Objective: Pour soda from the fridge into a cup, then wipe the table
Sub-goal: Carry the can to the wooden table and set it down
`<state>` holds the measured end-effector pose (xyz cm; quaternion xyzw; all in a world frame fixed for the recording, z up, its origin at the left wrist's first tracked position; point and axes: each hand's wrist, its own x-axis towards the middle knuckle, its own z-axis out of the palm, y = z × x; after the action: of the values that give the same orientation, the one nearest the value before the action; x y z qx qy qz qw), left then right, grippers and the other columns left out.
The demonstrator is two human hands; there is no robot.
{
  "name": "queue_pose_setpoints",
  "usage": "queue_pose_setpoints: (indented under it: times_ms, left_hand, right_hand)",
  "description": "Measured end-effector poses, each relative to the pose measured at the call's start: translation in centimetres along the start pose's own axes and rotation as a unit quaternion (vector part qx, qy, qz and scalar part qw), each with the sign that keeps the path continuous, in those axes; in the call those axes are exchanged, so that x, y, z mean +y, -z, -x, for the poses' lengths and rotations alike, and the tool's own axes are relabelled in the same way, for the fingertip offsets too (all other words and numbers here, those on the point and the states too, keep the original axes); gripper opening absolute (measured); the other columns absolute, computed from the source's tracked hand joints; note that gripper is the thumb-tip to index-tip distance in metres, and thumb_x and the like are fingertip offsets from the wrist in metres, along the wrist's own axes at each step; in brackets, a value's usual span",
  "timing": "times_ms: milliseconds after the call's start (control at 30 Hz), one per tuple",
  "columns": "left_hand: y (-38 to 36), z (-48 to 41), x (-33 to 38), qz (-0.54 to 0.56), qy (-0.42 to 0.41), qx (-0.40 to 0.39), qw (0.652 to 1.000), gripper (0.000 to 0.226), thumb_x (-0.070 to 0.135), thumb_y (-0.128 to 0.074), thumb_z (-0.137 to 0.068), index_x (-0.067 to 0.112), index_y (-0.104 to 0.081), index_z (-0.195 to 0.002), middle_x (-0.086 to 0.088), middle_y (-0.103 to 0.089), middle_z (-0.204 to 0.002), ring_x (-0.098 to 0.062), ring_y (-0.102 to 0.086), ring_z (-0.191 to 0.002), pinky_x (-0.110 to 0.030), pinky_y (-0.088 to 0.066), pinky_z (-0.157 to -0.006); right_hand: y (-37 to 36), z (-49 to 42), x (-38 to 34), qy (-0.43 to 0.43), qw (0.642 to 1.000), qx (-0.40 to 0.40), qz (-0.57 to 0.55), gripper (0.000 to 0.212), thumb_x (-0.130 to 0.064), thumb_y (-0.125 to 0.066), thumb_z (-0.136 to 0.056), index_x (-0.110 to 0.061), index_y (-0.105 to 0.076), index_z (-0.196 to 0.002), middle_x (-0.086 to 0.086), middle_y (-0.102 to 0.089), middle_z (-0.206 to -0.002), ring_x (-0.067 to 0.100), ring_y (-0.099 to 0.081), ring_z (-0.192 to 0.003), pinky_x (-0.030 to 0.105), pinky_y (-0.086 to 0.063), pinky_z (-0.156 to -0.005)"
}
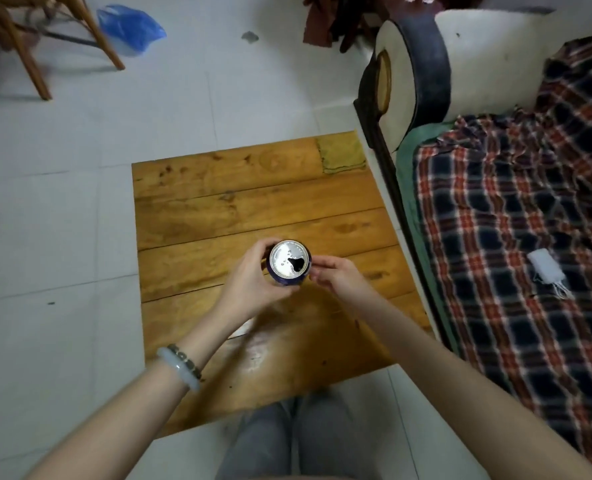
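Our left hand [253,275] wraps the opened soda can [289,263], keeping it upright above the bench [218,202] so nothing spills; our right hand [336,275] rests loosely curled against its rim, holding nothing we can see. No cup shows near our hands.

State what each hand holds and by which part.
The left hand wraps the side wall of the opened soda can, upright above the wooden table. The right hand touches the can's rim with its fingertips; a firm grip there cannot be told.

Bare forearms, grey trousers [287,441] — pale bangle [180,368] and beaded bracelet [185,360] on left wrist.
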<state>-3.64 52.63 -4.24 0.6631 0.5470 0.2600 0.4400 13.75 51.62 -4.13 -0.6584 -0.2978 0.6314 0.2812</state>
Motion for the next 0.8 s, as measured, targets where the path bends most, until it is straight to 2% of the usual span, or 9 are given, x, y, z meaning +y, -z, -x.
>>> queue_pose_setpoints:
  times_ms: [33,133,200,333,400,500,600,700,800]
  left_hand:
    - [-0.7,-0.6,-0.8,0.0,0.009,0.001,1.0,0.072,0.025,-0.087,-0.054,0.028,-0.05,-0.116,0.012,-0.061,-0.112,-0.004,-0.058,-0.103,-0.033,-0.051,-0.089]
    - [-2.7,-2.1,-3.2,0.003,0.043,0.007,0.999,0.073,0.029,-0.086,-0.056,0.032,-0.047,-0.117,0.014,-0.058,-0.114,-0.003,-0.056,-0.105,-0.029,-0.05,-0.09]
    - [-4.1,-2.8,-5.0,0.007,0.054,0.007,0.998,0.072,0.03,-0.086,-0.058,0.033,-0.046,-0.118,0.014,-0.058,-0.115,-0.002,-0.056,-0.106,-0.028,-0.049,-0.09]
    - [-6.7,-3.9,-8.5,0.017,0.066,0.023,0.997,0.071,0.03,-0.086,-0.059,0.032,-0.046,-0.117,0.017,-0.056,-0.11,0.0,-0.055,-0.103,-0.019,-0.046,-0.088]
    - [-7.9,-4.3,-10.1,0.012,0.075,0.031,0.997,0.07,0.028,-0.087,-0.059,0.03,-0.046,-0.116,0.017,-0.055,-0.108,-0.002,-0.054,-0.102,-0.014,-0.042,-0.086]
    - [-9.4,-4.9,-12.3,-0.001,0.09,0.032,0.995,0.072,0.028,-0.088,-0.059,0.024,-0.048,-0.119,0.012,-0.056,-0.112,-0.004,-0.053,-0.104,-0.013,-0.041,-0.086]
    - [-10.3,-5.4,-14.2,-0.014,0.095,0.029,0.995,0.075,0.029,-0.088,-0.059,0.022,-0.048,-0.122,0.011,-0.056,-0.115,-0.006,-0.054,-0.107,-0.021,-0.045,-0.09]
    - [-10.8,-5.6,-15.5,-0.019,0.105,0.031,0.994,0.078,0.029,-0.088,-0.059,0.024,-0.046,-0.125,0.01,-0.054,-0.118,-0.006,-0.052,-0.11,-0.024,-0.045,-0.094]
    - [-10.9,-5.7,-15.9,-0.021,0.118,0.034,0.992,0.078,0.027,-0.088,-0.06,0.023,-0.046,-0.126,0.014,-0.051,-0.117,-0.002,-0.05,-0.109,-0.016,-0.041,-0.092]
  right_hand:
    - [0.2,-1.2,0.6,-0.004,1.0,0.003,-0.005,0.036,0.012,-0.042,-0.09,0.007,-0.053,-0.124,0.023,-0.06,-0.12,0.03,-0.057,-0.107,0.036,-0.046,-0.095]
    - [0.5,-4.5,2.3,-0.019,1.0,0.007,-0.003,0.03,0.011,-0.047,-0.088,0.007,-0.059,-0.116,0.015,-0.064,-0.101,0.014,-0.058,-0.082,0.012,-0.046,-0.068]
    - [0.6,-6.5,3.6,-0.032,0.999,0.005,-0.013,0.029,0.011,-0.048,-0.087,0.006,-0.06,-0.113,0.014,-0.064,-0.099,0.011,-0.058,-0.077,0.008,-0.046,-0.063]
    - [0.8,-10.5,6.4,-0.06,0.997,-0.016,-0.049,0.033,0.017,-0.045,-0.086,0.008,-0.057,-0.115,0.006,-0.062,-0.087,0.006,-0.061,-0.067,0.011,-0.049,-0.065]
    - [0.8,-12.2,7.8,-0.065,0.997,-0.018,-0.043,0.033,0.017,-0.045,-0.086,0.009,-0.057,-0.115,0.005,-0.062,-0.086,0.01,-0.06,-0.073,0.012,-0.05,-0.066]
    - [1.0,-14.3,9.6,-0.056,0.998,-0.037,-0.017,0.034,0.014,-0.047,-0.085,0.003,-0.061,-0.115,0.009,-0.065,-0.095,0.011,-0.06,-0.082,0.014,-0.049,-0.07]
    - [1.2,-15.7,10.9,-0.05,0.997,-0.057,-0.014,0.036,0.013,-0.048,-0.084,-0.008,-0.064,-0.108,0.012,-0.065,-0.104,0.016,-0.062,-0.092,0.022,-0.05,-0.084]
    - [1.1,-16.6,11.5,-0.044,0.997,-0.069,-0.002,0.037,0.012,-0.051,-0.083,-0.005,-0.064,-0.113,0.015,-0.065,-0.113,0.024,-0.06,-0.108,0.034,-0.047,-0.098]
    - [0.8,-17.0,11.6,-0.044,0.996,-0.074,-0.006,0.039,0.012,-0.052,-0.082,-0.001,-0.062,-0.117,0.017,-0.065,-0.116,0.024,-0.06,-0.109,0.035,-0.046,-0.1]
